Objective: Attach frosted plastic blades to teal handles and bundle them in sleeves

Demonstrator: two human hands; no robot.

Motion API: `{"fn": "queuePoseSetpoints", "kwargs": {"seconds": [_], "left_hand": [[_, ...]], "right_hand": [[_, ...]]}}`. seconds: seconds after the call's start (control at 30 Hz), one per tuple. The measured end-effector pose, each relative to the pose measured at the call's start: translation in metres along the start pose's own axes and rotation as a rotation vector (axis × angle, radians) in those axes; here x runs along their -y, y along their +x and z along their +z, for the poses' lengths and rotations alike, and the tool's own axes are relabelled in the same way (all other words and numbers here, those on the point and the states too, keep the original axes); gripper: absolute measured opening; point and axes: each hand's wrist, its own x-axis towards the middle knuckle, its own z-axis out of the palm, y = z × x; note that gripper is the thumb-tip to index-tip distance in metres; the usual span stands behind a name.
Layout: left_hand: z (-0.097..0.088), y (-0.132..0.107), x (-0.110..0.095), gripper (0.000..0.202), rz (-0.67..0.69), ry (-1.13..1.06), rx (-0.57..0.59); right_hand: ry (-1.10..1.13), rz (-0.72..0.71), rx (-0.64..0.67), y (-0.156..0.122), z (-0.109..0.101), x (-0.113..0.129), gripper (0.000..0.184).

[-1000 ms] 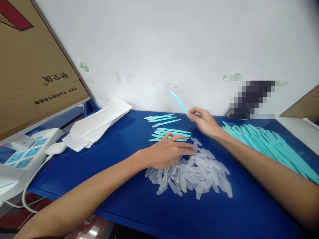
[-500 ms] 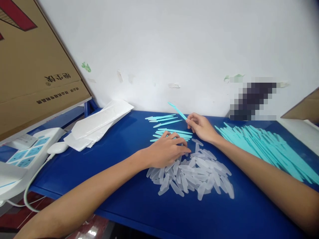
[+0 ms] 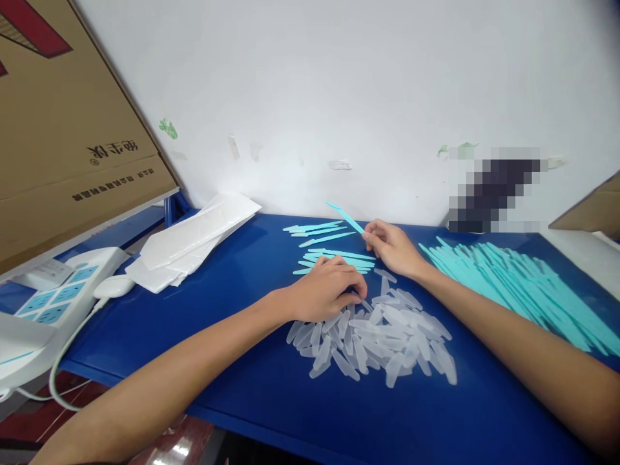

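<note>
From my remote seat I look down on a glossy blue table (image 3: 261,387).
Toward the middle I see a loose heap of frosted caps (image 3: 382,330), lying every which way and overlapping, its upper left part hidden from me. Just behind it lies a small bunch of teal sticks (image 3: 339,254), set roughly side by side, and a little farther back another few sticks (image 3: 317,227) lie apart from the first bunch. On the right I have a big pile of the same sticks (image 3: 518,287), heaped over one another and slanting toward the near right. At back left, flat white packets (image 3: 194,242) lie fanned in a stack.
</note>
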Motion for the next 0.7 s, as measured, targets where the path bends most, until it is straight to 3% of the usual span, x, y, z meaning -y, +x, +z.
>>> {"fn": "queuePoseSetpoints", "kwargs": {"seconds": [0.13, 0.27, 0.37, 0.43, 0.53, 0.7], "left_hand": [[0.001, -0.001, 0.003, 0.018, 0.023, -0.1, -0.123], [-0.01, -0.003, 0.025, 0.023, 0.001, -0.137, -0.486], [-0.021, -0.009, 0.056, 0.02, -0.159, -0.126, -0.712], [-0.026, -0.014, 0.077, 0.02, -0.289, -0.132, -0.773], [-0.028, -0.019, 0.097, 0.02, -0.381, -0.162, -0.811], [-0.027, -0.018, 0.098, 0.018, -0.395, -0.165, -0.819]], "right_hand": [[0.016, -0.018, -0.008, 0.0, 0.0, 0.0, 0.022], [0.006, -0.013, -0.022, -0.001, -0.001, -0.001, 0.021], [-0.03, 0.0, -0.052, -0.002, -0.002, 0.003, 0.017], [-0.056, 0.003, -0.064, -0.004, -0.003, 0.007, 0.016], [-0.059, 0.01, -0.044, -0.005, -0.004, 0.012, 0.017], [-0.06, 0.012, 0.027, -0.006, -0.004, 0.012, 0.019]]}}
